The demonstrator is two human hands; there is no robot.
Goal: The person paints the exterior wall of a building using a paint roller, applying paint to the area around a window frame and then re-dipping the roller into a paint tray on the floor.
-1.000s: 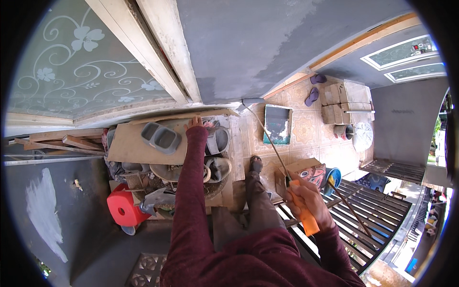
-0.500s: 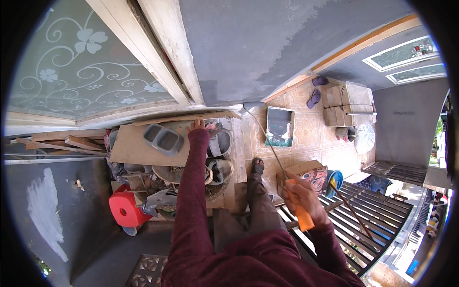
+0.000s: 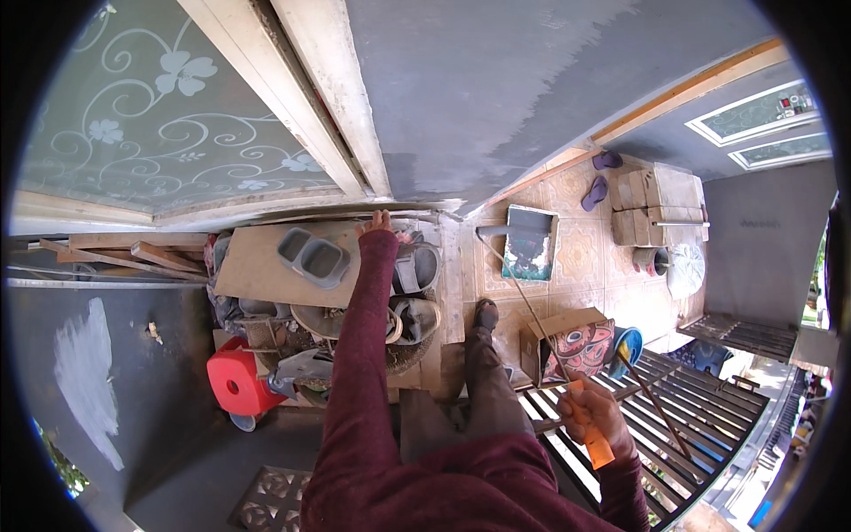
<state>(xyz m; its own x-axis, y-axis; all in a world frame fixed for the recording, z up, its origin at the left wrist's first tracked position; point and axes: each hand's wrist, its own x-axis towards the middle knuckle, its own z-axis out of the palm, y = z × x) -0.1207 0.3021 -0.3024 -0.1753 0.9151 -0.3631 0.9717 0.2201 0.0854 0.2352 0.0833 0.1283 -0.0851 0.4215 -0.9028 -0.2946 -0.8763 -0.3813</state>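
Observation:
My right hand point(image 3: 596, 415) is closed around the orange handle of a long-framed paint roller point(image 3: 530, 306). The roller's grey head rests at the upper left edge of a paint tray point(image 3: 512, 272) on the tiled floor. Grey and white paint marks the tray's inside. My left arm stretches forward over a cluttered bench. At its end my left hand point(image 3: 376, 223) lies with fingers extended, at the edge of a brown cardboard sheet point(image 3: 244, 270) close to the wall's foot. On that sheet sits a grey two-bowl dish point(image 3: 313, 258), left of my left hand.
A grey wall point(image 3: 496, 106) with darker painted patches rises ahead. Baskets, bags and a red plastic stool point(image 3: 239, 379) crowd the left. Stacked cardboard boxes point(image 3: 656, 206), purple sandals point(image 3: 596, 192), an open carton point(image 3: 567, 341), a blue bucket point(image 3: 627, 344) and slatted metal bars point(image 3: 700, 399) lie to the right.
My right hand has drawn back and right, bringing the roller head from the wall's foot to the tray's edge. My left hand has shifted slightly toward the wall at the cardboard's edge.

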